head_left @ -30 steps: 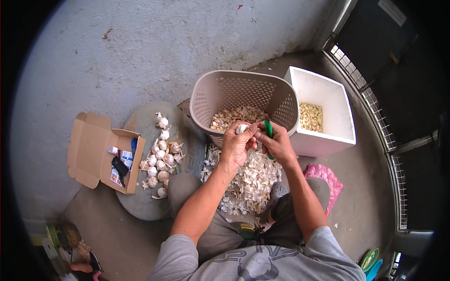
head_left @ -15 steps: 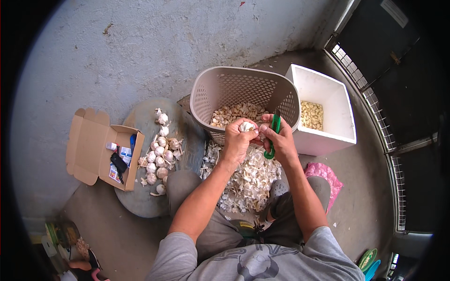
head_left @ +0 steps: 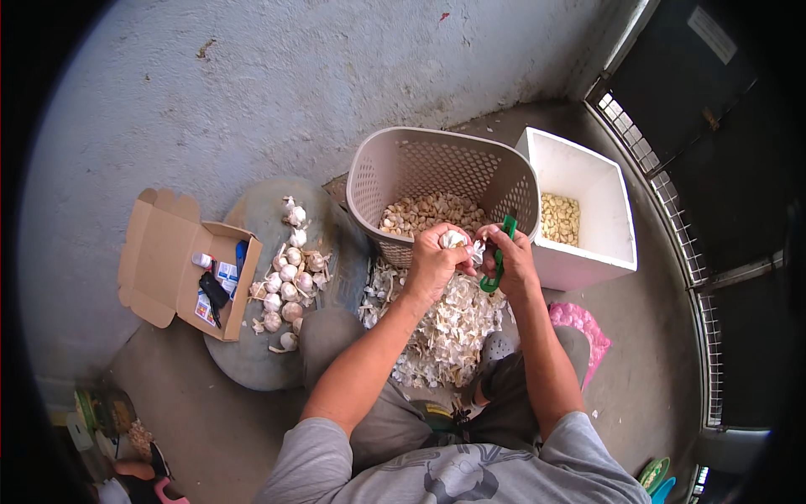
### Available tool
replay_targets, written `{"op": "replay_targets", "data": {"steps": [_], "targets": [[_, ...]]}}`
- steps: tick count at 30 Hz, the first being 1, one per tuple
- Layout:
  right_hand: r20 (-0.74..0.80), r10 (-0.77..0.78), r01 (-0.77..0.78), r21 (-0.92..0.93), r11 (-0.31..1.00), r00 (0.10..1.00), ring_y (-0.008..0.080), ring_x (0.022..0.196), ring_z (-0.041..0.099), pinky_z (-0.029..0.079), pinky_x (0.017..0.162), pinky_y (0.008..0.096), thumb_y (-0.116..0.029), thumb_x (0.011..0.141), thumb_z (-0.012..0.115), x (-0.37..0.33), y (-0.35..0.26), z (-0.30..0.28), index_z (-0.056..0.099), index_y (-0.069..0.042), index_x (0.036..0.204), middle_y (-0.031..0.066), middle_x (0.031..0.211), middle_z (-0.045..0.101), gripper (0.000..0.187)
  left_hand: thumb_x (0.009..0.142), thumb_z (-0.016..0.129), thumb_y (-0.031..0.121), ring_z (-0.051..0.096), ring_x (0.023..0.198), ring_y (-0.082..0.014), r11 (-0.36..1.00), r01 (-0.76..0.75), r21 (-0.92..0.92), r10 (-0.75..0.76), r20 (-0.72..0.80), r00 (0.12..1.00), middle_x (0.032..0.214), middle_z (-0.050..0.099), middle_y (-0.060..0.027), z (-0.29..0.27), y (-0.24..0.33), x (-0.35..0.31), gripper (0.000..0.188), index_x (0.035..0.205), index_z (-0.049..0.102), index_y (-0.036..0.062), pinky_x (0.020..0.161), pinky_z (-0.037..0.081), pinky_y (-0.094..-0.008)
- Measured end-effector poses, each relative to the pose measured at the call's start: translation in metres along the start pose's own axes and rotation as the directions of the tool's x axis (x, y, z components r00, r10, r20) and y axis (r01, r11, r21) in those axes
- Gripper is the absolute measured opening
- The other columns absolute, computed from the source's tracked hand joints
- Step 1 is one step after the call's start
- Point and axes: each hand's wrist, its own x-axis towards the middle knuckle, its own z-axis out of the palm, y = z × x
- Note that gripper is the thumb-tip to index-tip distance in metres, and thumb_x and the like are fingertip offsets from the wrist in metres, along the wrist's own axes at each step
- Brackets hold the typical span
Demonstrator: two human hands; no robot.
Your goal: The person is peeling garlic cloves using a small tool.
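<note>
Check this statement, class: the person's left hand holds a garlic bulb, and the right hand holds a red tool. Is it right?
Not quite: the head view shows the right hand with a green tool, not a red one. The left hand does hold a garlic bulb.

Shirt (head_left: 462, 475): grey, showing dark lettering, folds kinda warping it
Cards (head_left: 227, 272): sitting in the box (head_left: 155, 252), showing print too tiny for reading
Pale strip (head_left: 712, 35): hanging on the dark door (head_left: 672, 84), blurring out
</note>
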Motion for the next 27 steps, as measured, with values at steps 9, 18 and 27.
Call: {"op": "replay_targets", "data": {"steps": [9, 18, 27], "targets": [[0.017, 0.029, -0.029, -0.027, 0.999, 0.999, 0.0142, 0.049, 0.059, 0.045, 0.04, 0.0284, -0.006, 0.092, 0.056, -0.006, -0.011, 0.006, 0.063, -0.002, 0.097, 0.0063, 0.076, 0.063, 0.01, 0.087, 0.073, -0.002, 0.068, 0.061, -0.0141, 1.0, 0.009, 0.021, -0.009, -0.021, 1.0, 0.077, 0.068, -0.0078, -0.002, 0.01, -0.001, 0.011, 0.094, 0.065, -0.0015, 0.053, 0.062, -0.0301], [0.207, 0.066, -0.005, -0.285, 0.959, 0.976, 0.0078, 0.051, 0.055, 0.041, 0.041, 0.0236, -0.022, 0.102, 0.067, -0.012, -0.011, 0.009, 0.068, 0.0, 0.103, -0.0001, 0.07, 0.059, 0.022, 0.086, 0.073, -0.005, 0.068, 0.059, -0.0139, 0.993, -0.047, 0.11, 0.044, 0.03, 0.999, 0.075, 0.069, -0.0082, -0.011, 0.005, 0.001, 0.012, 0.094, 0.066, -0.0014, 0.051, 0.061, -0.029], [0.159, 0.075, -0.036, -0.233, 0.972, 0.984, 0.0071, 0.048, 0.051, 0.038, 0.042, 0.0225, -0.015, 0.096, 0.073, -0.017, -0.016, 0.0, 0.069, -0.002, 0.096, -0.0009, 0.066, 0.059, 0.014, 0.086, 0.077, 0.004, 0.067, 0.053, -0.0145, 0.986, 0.021, -0.166, -0.034, -0.078, 0.996, 0.076, 0.068, -0.0059, -0.026, 0.029, 0.008, 0.014, 0.095, 0.065, 0.0033, 0.044, 0.059, -0.0289]]}}
